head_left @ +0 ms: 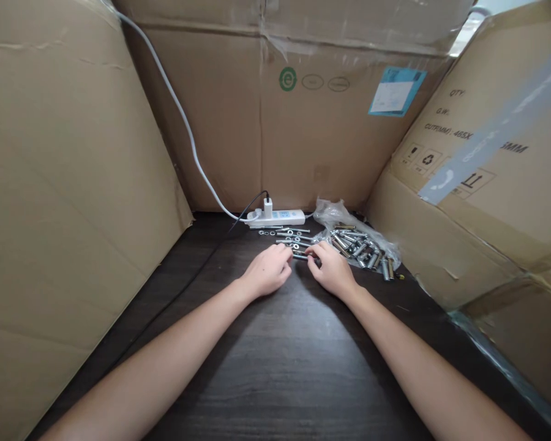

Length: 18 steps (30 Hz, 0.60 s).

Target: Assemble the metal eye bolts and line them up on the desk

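A slim metal bolt (300,257) spans the gap between my two hands, low over the dark table. The curled fingers of my left hand (269,271) are closed at its left end. My right hand (334,269) pinches the other end between thumb and fingers. Just beyond my fingertips, several long bolts (294,236) lie in rows with small washers (296,246) among them. To the right of my right hand, a heap of sleeve anchors (360,248) rests on a clear plastic bag (333,212). My fingers partly hide the held bolt's ends.
A white power strip (294,216) with a white plug-in adapter (268,208) stands at the back. Its white cable (183,116) climbs up left, and a black cord (197,272) crosses the table's left side. Cardboard walls (220,122) enclose the left, back and right.
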### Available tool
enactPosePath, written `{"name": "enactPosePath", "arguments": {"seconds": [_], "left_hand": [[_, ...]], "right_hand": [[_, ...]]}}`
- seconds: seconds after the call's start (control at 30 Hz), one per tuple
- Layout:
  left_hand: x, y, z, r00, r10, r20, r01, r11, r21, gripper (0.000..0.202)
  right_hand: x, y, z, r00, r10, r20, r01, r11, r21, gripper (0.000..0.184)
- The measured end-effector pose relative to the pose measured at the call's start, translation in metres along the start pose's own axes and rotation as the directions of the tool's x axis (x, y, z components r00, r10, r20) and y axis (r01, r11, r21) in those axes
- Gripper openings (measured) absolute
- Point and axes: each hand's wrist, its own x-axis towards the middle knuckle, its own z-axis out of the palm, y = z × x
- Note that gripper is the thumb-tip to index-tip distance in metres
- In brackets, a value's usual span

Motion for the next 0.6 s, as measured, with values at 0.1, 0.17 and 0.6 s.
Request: {"name": "enactPosePath", "arguments": {"seconds": [0.1, 0.17, 0.6], "left_hand": [[-0.0022, 0.0102, 0.0023, 0.985, 0.138, 0.100, -0.142, 0.989, 0.034, 0.012], [-0.0033, 0.0128, 0.0050, 0.972, 0.182, 0.148, -0.190, 0.981, 0.039, 0.014], [-0.0003, 0.0098, 0.0048, 0.999, 0.027, -0.042, -0.029, 0.998, -0.051, 0.030]], "right_hand": [[0.0000, -0.0016, -0.0005, 1.000, -0.007, -0.027, 0.008, 1.000, 0.026, 0.017], [0.0000, -0.0025, -0.0003, 1.000, -0.015, -0.027, 0.016, 0.999, 0.049, 0.017], [0.0007, -0.0033, 0.0002, 0.998, -0.044, -0.034, 0.048, 0.992, 0.120, 0.016]]}}
